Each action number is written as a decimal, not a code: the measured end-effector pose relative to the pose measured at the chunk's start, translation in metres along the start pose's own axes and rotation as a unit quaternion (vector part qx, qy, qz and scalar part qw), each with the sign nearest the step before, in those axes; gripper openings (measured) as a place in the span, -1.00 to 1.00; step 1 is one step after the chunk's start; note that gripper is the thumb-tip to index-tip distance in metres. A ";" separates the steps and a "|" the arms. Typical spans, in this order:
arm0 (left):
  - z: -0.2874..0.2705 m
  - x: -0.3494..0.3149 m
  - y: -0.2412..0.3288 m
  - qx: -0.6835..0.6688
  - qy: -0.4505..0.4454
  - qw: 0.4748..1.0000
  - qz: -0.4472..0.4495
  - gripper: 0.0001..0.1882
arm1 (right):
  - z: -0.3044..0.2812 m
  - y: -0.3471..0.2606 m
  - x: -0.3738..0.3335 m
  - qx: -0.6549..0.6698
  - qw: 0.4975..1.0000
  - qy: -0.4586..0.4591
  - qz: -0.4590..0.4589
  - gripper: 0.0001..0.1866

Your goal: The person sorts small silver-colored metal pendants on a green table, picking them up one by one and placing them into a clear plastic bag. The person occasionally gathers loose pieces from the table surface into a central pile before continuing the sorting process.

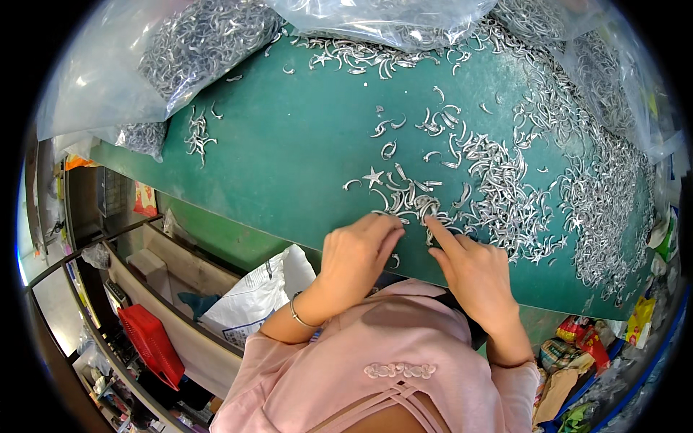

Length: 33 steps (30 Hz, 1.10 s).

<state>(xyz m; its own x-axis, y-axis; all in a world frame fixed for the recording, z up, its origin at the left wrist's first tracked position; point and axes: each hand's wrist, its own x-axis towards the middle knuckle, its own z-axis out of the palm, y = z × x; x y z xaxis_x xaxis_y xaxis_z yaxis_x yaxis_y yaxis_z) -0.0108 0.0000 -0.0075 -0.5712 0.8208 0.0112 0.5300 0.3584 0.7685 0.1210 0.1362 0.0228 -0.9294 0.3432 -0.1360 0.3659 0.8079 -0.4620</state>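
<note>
Small silvery curved metal pieces [411,202] lie in a loose cluster at my fingertips on the green tabletop [289,159]. My left hand [361,249] is closed at the left edge of this cluster, thumb and fingers pressed together. Whatever it may hold is hidden. My right hand [473,267] rests at the near side, index finger stretched onto the pieces and thumb apart; I see nothing gripped in it. A silvery star-shaped piece [373,177] lies just beyond the cluster. One curved piece [394,261] sits near the table edge between my hands.
A bigger heap of such pieces [599,195] spreads over the table's right side. Clear plastic bags of them [202,50] stand along the back. A few pieces [198,137] lie far left. Below the edge are a white sack [263,296] and a red basket [150,346].
</note>
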 end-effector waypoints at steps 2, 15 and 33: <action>-0.003 0.003 -0.002 -0.008 0.052 0.999 -0.011 -0.84 | -0.001 0.010 -0.004 0.041 0.998 0.049 0.000 -0.60; -0.010 0.002 0.000 -0.001 0.054 0.998 -0.039 -0.85 | -0.004 0.022 0.002 0.062 0.979 0.182 0.067 -0.77; -0.001 0.002 0.017 -0.163 0.024 0.986 -0.014 -0.63 | -0.018 0.009 0.018 0.182 0.949 0.239 0.094 -0.91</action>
<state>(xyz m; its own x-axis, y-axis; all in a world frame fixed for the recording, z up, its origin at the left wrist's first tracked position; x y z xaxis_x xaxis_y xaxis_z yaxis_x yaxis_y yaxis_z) -0.0032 0.0077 0.0062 -0.6162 0.7875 0.0111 0.2884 0.2125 0.9336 0.1083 0.1577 0.0320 -0.6901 0.7125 0.1270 0.4005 0.5221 -0.7530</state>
